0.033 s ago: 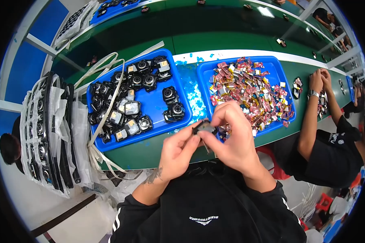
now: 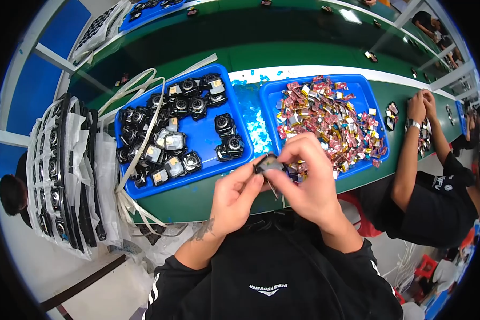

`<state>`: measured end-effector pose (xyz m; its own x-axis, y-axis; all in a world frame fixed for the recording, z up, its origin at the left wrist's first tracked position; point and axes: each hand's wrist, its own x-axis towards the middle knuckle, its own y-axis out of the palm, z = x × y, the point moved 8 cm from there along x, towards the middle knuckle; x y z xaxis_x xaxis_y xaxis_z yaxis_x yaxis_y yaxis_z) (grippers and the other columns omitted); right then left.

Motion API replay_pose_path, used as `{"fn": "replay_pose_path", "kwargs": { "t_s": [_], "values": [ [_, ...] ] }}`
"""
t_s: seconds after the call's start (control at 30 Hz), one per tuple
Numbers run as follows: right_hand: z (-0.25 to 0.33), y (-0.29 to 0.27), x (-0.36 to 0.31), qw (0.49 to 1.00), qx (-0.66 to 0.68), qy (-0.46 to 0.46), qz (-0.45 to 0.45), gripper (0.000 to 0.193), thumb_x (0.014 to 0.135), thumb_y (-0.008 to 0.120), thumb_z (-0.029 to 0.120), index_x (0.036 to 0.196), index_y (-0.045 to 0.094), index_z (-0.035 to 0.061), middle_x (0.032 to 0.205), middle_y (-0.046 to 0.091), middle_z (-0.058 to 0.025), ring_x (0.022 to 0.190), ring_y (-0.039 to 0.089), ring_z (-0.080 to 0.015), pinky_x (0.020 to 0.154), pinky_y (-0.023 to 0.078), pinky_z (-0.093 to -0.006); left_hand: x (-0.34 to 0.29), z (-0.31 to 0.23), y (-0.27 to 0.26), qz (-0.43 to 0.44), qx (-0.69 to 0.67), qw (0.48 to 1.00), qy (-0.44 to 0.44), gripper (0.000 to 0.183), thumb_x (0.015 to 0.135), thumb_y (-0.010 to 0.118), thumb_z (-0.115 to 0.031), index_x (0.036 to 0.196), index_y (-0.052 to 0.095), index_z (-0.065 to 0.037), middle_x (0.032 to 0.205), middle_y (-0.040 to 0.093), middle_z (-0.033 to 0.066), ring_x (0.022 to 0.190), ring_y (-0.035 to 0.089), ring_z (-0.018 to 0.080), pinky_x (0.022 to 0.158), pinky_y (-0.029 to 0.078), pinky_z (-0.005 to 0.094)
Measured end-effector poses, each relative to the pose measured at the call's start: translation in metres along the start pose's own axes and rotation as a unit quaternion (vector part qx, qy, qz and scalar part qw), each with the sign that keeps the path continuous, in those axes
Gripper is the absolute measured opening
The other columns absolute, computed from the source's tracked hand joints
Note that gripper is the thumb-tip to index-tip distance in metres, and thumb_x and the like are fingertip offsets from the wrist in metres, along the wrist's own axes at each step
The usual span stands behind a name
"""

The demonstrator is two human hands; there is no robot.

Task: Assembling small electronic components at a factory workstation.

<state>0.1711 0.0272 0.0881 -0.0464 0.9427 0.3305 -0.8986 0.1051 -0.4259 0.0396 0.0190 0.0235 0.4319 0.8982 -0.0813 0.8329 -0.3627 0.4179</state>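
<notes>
In front of my chest I hold a small black watch case [image 2: 261, 160] with a greyish inner side. The fingers and thumb of my left hand [image 2: 232, 201] close on its left edge. From the other side my right hand [image 2: 316, 184] pinches it, thumb pressed against the grey face. A thin strip hangs below the case between my hands; its kind is too small to tell. Ahead on the left, a blue tray [image 2: 205, 136] holds many similar black watch cases [image 2: 181, 104]. Ahead on the right, another blue tray [image 2: 364, 88] carries a heap of small reddish, yellow and white parts [image 2: 325, 125].
Blue film scraps [image 2: 258, 130] lie between the trays on the green bench. White straps [image 2: 144, 144] cross the left tray. Stacked trays of watch cases [image 2: 53, 176] stand at far left. A co-worker's hands [image 2: 422, 104] work at the right. Beyond runs a green conveyor belt [image 2: 282, 40].
The watch case has tilted slightly between my fingers, showing more of its grey side. My right hand has shifted very little; the trays look the same.
</notes>
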Motion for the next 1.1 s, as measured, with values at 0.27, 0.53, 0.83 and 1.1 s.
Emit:
{"fn": "replay_pose_path", "kwargs": {
  "t_s": [0.27,0.53,0.83,1.1],
  "values": [
    [0.006,-0.004,-0.015,1.000,0.000,-0.016,0.001,0.018,0.078,0.073,-0.003,0.095,0.067,-0.0001,0.081,0.068,-0.0118,0.072,0.068,-0.0235,0.065,0.053,-0.0304,0.009,-0.008,-0.001,-0.054,-0.067,0.996,0.015,0.040,0.102,0.043,-0.006,0.140,0.041,0.005,0.124,0.058,0.0149,0.114,0.060,0.0230,0.100,0.049,0.0383],
    [-0.026,0.009,-0.025,0.921,0.342,0.188,0.023,0.014,0.084,0.066,-0.008,0.098,0.061,-0.0059,0.091,0.067,-0.0120,0.080,0.066,-0.0135,0.072,0.054,-0.0248,-0.008,-0.059,0.007,-0.045,0.380,0.898,0.218,0.032,0.080,0.064,0.011,0.109,0.070,0.000,0.115,0.063,0.0200,0.100,0.067,0.0264,0.082,0.053,0.0309],
    [-0.033,0.011,-0.019,0.894,0.420,0.144,0.057,0.011,0.083,0.070,-0.006,0.094,0.066,-0.0044,0.093,0.064,-0.0093,0.083,0.064,-0.0106,0.073,0.054,-0.0220,-0.010,-0.056,0.003,-0.059,0.356,0.915,0.183,0.024,0.077,0.072,0.006,0.100,0.072,0.001,0.095,0.069,0.0141,0.085,0.068,0.0216,0.074,0.053,0.0290],
    [-0.028,0.011,-0.024,0.916,0.359,0.177,0.038,0.012,0.079,0.072,-0.007,0.087,0.063,-0.0025,0.090,0.059,-0.0107,0.077,0.059,-0.0121,0.070,0.049,-0.0227,-0.007,-0.026,-0.008,-0.030,0.210,0.973,0.086,0.008,0.083,0.069,0.002,0.090,0.071,0.003,0.085,0.067,0.0102,0.076,0.069,0.0155,0.067,0.053,0.0251]
  ]
}}
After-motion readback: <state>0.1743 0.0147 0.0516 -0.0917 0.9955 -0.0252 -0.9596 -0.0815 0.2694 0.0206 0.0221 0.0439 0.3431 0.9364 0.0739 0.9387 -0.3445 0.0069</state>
